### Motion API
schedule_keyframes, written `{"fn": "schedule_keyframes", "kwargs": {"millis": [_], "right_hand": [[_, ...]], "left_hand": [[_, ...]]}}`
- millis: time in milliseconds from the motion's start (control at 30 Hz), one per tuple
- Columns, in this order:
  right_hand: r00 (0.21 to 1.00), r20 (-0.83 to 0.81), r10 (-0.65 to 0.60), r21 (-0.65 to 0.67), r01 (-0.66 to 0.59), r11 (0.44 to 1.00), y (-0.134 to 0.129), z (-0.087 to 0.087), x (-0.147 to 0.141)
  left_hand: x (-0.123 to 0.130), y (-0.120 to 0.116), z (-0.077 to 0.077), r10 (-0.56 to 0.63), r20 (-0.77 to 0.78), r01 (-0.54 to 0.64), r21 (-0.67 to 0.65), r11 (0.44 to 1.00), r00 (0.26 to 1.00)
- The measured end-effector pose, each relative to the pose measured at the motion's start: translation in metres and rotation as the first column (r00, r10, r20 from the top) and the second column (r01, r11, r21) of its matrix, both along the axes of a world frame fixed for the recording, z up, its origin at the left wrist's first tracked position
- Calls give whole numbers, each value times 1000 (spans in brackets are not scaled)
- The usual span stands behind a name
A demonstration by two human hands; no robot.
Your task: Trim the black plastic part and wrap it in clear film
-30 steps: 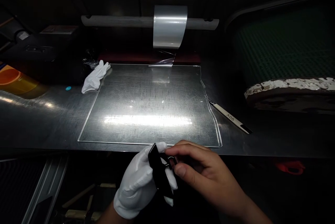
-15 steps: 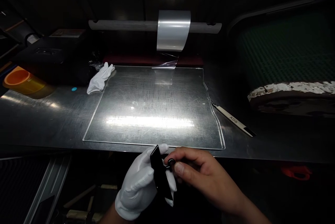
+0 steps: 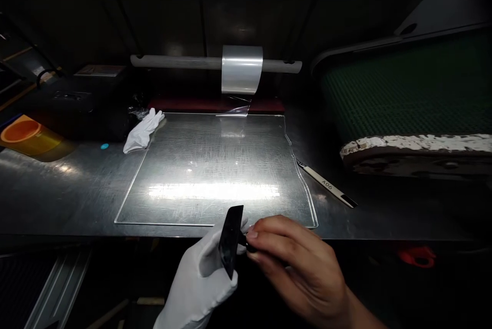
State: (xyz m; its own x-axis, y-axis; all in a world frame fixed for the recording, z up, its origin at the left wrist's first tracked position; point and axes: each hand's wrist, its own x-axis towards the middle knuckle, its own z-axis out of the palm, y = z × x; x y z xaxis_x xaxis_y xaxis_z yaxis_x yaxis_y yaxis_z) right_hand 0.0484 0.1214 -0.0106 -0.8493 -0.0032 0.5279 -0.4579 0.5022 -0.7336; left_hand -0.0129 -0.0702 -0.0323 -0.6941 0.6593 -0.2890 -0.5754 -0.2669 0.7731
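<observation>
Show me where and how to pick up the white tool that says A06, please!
It's probably best gripped around the middle of its white handle, coming from the lower right, where its black end points. The handle is long and slim, and the thin metal tip, maybe sharp, faces the clear sheet, away from you.

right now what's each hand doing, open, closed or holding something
Left hand, gloved: closed, holding the flat black piece upright on a slant.
Right hand, bare: closed, fingertips pinching the small black part beside it.
</observation>
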Motion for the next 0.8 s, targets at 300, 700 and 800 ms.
{"fn": "schedule_keyframes", "kwargs": {"millis": [300, 700, 800], "right_hand": [[975, -83, -207, 45, 212, 976, -28, -29, 1], [961, -87, -263, -129, 251, 959, -42, -47, 9], [963, -134, -232, -143, 213, 967, -45, -46, 8]], "left_hand": [[27, 20, -13, 208, 211, -199, -64, 978, 955], [28, 14, -27, 218, 534, -260, 4, 965, 817], [28, 9, -26, 186, 562, -238, 19, 971, 806]]}}
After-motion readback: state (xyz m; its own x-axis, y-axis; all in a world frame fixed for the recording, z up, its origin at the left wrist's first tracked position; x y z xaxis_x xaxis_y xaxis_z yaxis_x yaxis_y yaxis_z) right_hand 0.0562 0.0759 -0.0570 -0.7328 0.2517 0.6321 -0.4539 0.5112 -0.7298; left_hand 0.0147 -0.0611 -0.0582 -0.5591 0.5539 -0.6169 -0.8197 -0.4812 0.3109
